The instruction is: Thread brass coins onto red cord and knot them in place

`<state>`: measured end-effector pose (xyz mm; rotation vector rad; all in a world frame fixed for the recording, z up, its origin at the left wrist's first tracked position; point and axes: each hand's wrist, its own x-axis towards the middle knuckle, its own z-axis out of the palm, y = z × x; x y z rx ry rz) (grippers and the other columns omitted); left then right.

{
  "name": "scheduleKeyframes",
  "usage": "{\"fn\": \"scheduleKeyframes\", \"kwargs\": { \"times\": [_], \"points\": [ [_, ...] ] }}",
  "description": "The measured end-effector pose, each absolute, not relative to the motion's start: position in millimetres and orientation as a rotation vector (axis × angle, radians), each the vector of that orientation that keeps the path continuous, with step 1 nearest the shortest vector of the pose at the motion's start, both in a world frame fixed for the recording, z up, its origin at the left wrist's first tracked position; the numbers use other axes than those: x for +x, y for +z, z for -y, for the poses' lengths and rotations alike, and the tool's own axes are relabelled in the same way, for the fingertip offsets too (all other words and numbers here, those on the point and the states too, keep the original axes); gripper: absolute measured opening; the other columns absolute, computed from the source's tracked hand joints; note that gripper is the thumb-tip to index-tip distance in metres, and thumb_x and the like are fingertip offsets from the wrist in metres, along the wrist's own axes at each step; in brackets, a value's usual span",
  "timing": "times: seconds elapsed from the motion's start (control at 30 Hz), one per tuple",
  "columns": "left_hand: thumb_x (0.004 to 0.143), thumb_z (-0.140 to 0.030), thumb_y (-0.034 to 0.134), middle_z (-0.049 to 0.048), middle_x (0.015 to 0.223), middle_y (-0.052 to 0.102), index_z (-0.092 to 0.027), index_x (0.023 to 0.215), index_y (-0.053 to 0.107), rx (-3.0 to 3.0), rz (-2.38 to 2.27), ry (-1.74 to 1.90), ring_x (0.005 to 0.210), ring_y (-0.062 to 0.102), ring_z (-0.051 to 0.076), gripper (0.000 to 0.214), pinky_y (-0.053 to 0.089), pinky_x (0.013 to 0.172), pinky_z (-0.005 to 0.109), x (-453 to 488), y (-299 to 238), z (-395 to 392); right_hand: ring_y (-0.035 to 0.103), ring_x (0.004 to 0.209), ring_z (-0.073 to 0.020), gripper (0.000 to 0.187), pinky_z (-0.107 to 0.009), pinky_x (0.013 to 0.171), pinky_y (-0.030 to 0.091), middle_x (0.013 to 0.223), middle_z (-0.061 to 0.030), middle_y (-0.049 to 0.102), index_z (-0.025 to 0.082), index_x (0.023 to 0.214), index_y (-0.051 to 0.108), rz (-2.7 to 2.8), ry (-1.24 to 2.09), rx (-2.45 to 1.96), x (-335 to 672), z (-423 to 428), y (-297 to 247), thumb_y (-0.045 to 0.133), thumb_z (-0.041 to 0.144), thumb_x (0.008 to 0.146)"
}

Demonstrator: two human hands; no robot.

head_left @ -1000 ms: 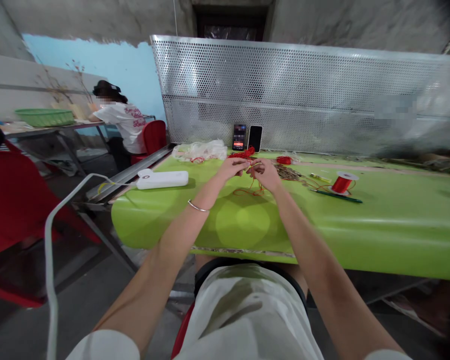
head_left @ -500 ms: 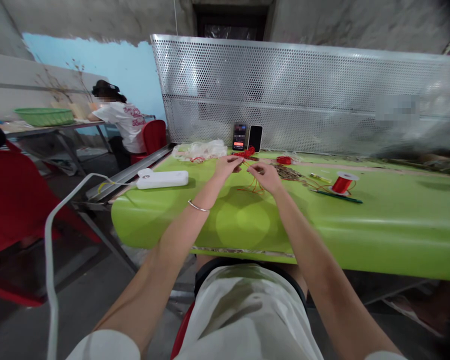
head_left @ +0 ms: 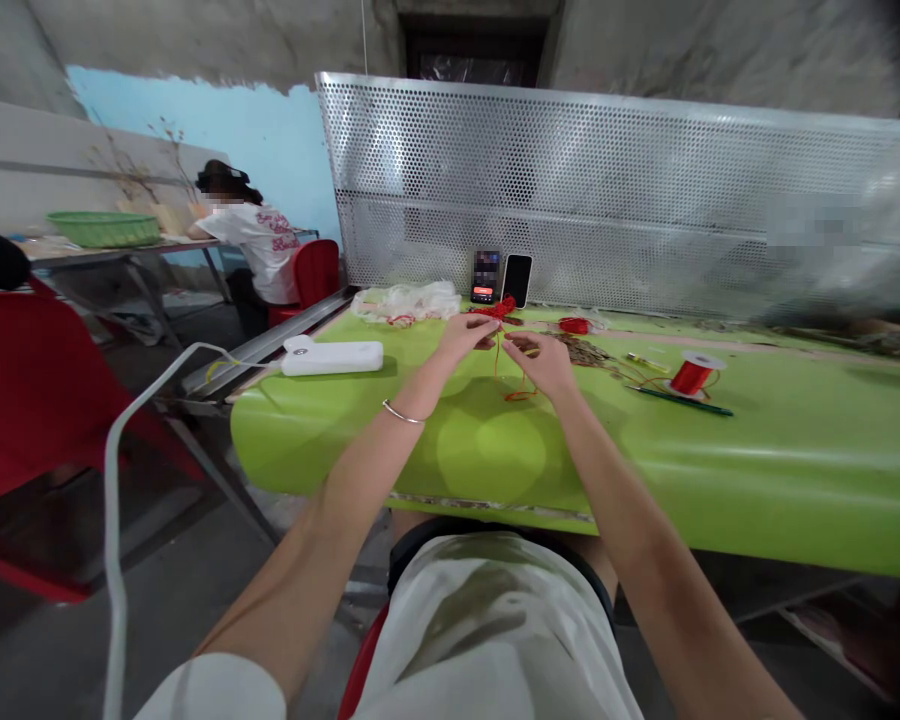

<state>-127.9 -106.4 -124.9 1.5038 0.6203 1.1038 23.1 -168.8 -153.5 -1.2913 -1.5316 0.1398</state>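
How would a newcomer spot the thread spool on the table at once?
Start at the bright green table, in front of the perforated metal panel. Look right of the person's right hand, just behind the slim dark green stick. The spool there is wound with red thread between pale round flanges, unlike the red bundles farther back.

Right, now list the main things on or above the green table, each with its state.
Left hand: pinching red cord
Right hand: fingers bent near cord, grip unclear
Red cord: slack, dangling, looped below
Spool: upright, wound with red thread
Left phone: propped up, screen lit
Right phone: propped up, screen dark
White device: lying flat
Green pen-like tool: lying flat
Plastic bag: crumpled
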Motion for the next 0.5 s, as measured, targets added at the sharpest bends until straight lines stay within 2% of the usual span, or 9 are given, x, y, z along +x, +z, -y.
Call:
{"fn": "scheduleKeyframes", "kwargs": {
  "times": [0.17, 0.27, 0.33, 0.43, 0.5],
  "points": [
    [0.076, -0.020, 0.070, 0.0008, 0.063, 0.060, -0.012, 0.070, 0.067, 1.519, -0.604, 1.109, 0.056, 0.052, 0.007, 0.010, 0.046, 0.064, 0.025, -128, -126, 103, 0.067, 0.073, -0.0199, 0.035, -0.040, 0.078, 0.055, 0.077, -0.0052, 0.071, 0.021, 0.076, 0.068, 1.449, 0.305, -1.198, 20, 160, -154, 0.070, 0.055, 0.069],
    [0.076, -0.019, 0.069, -0.0010, 0.060, 0.057, -0.013, 0.069, 0.066, 1.458, -0.688, 1.187, 0.054, 0.049, 0.006, 0.010, 0.043, 0.062, 0.024, -127, -127, 99, 0.063, 0.064, -0.0154, 0.043, -0.035, 0.071, 0.055, 0.068, -0.0019, 0.066, 0.021, 0.078, 0.065, 1.313, 0.510, -1.091, 34, 165, -153, 0.070, 0.062, 0.066],
    [0.078, -0.019, 0.067, -0.0018, 0.058, 0.055, -0.014, 0.066, 0.064, 1.431, -0.776, 1.268, 0.053, 0.048, 0.007, 0.013, 0.041, 0.061, 0.024, -128, -127, 97, 0.055, 0.053, -0.0117, 0.044, -0.031, 0.062, 0.054, 0.056, 0.0035, 0.054, 0.022, 0.080, 0.062, 1.250, 0.602, -1.024, 52, 174, -151, 0.069, 0.064, 0.067],
    [0.080, -0.020, 0.063, -0.0021, 0.055, 0.054, -0.015, 0.062, 0.062, 1.431, -0.903, 1.365, 0.051, 0.047, 0.008, 0.019, 0.038, 0.057, 0.024, -129, -129, 92, 0.037, 0.041, -0.0087, 0.039, -0.027, 0.050, 0.046, 0.046, 0.0093, 0.029, 0.024, 0.075, 0.058, 1.192, 0.610, -0.952, 89, 188, -143, 0.070, 0.061, 0.070],
    [0.081, -0.021, 0.062, -0.0023, 0.054, 0.053, -0.015, 0.061, 0.062, 1.439, -0.934, 1.426, 0.050, 0.045, 0.008, 0.021, 0.036, 0.056, 0.024, -130, -130, 89, 0.028, 0.039, -0.0075, 0.037, -0.025, 0.043, 0.037, 0.046, 0.0099, 0.023, 0.024, 0.071, 0.057, 1.092, 0.548, -0.948, 117, 196, -137, 0.071, 0.058, 0.069]
  ]
}}
